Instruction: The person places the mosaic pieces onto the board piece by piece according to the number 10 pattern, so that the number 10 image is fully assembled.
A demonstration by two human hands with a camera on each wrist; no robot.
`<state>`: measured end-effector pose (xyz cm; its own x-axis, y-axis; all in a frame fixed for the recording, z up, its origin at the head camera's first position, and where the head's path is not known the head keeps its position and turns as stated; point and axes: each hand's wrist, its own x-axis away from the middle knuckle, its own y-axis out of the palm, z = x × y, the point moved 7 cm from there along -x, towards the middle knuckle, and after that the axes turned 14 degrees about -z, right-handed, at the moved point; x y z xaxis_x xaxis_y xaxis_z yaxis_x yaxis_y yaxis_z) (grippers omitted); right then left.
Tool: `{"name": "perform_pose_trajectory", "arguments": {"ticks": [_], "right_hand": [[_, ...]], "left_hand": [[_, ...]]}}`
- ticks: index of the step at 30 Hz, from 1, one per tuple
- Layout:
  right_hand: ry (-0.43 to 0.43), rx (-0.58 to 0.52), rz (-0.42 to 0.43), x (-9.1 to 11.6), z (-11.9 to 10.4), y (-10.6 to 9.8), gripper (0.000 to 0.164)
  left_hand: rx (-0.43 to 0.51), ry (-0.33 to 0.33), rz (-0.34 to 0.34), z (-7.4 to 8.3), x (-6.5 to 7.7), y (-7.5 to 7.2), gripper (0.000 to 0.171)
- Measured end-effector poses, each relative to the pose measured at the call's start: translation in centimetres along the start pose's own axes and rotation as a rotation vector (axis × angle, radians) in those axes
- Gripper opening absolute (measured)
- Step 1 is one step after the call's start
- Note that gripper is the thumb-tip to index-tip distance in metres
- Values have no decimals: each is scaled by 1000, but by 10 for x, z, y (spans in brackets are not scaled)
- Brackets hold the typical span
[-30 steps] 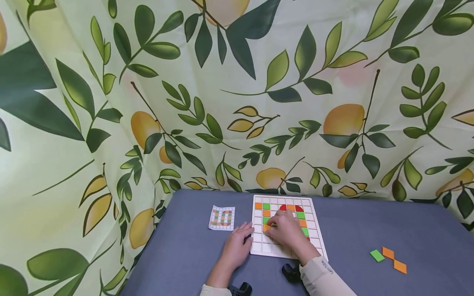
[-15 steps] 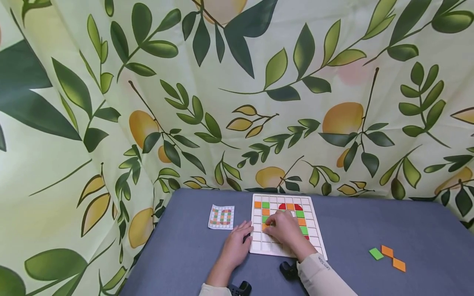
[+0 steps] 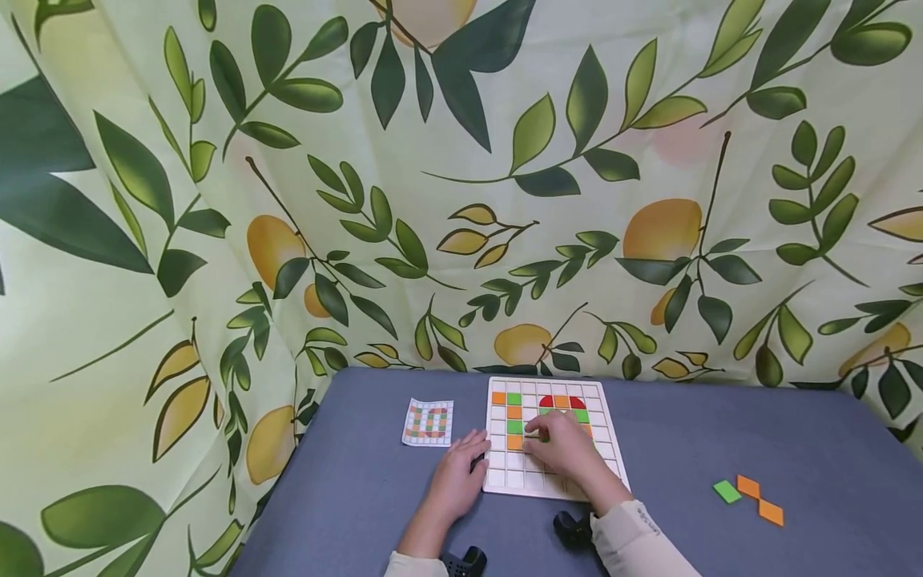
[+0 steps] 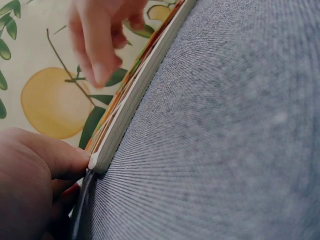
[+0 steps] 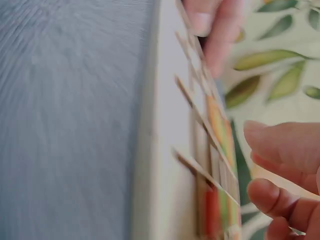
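Observation:
A white gridded board lies on the table with orange, green and red tiles in some of its squares. My left hand rests against the board's left side, fingers stretched out. In the left wrist view, a digit of that hand touches the board's corner. Above the middle of the board is my right hand, beside an orange tile and a green tile. The right wrist view has the right hand's thumb and fingers apart, nothing between them. This hand hides several squares.
A small card with a coloured grid pattern lies left of the board. A loose green tile and two orange tiles lie on the table to the right. A leaf-patterned cloth hangs behind the table.
My right hand has come off the orange tile and shifted slightly right, leaving that tile on the board. The left hand stays at the board's edge.

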<state>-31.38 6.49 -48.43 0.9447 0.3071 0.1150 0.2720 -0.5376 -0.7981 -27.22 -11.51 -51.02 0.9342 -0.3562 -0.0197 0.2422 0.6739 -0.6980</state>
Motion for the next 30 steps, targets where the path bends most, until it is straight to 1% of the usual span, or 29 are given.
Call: {"name": "perform_pose_trajectory", "arguments": {"ticks": [3,6,12,14,17,20,21,22,24,27,28,30], "right_hand": [[22,-32,5,14,13,-17,20],[49,-38,23,32,33,-38,25],[132,11,30,75,89,-81,39],[171,36,19,88,109,-93,46],[206,67,-8,102,136,-106,57],[210,88,-46,111,157,-114,68],[215,86,-63,113,164,-115,71],[218,88,-80,116,170,-116,73],[248,77,-134,120,183,-115,78],[297,62,-213,126,200,-112,80],[302,63,-230,128,205,-111,79],[309,57,-246,132,211,-110,76]], "left_hand": [[-9,20,4,3,0,0,31],[-14,43,11,4,0,0,30],[-12,42,11,2,-1,1,30],[-7,41,13,1,0,1,31],[-4,45,20,0,1,0,31],[-21,67,35,1,2,-1,31],[-46,79,46,2,3,-1,30],[-50,87,51,2,3,-2,30],[-57,102,57,4,4,-2,30],[-42,87,46,4,3,-1,31],[-20,73,34,3,3,-1,31],[-20,53,24,3,2,0,31]]}}
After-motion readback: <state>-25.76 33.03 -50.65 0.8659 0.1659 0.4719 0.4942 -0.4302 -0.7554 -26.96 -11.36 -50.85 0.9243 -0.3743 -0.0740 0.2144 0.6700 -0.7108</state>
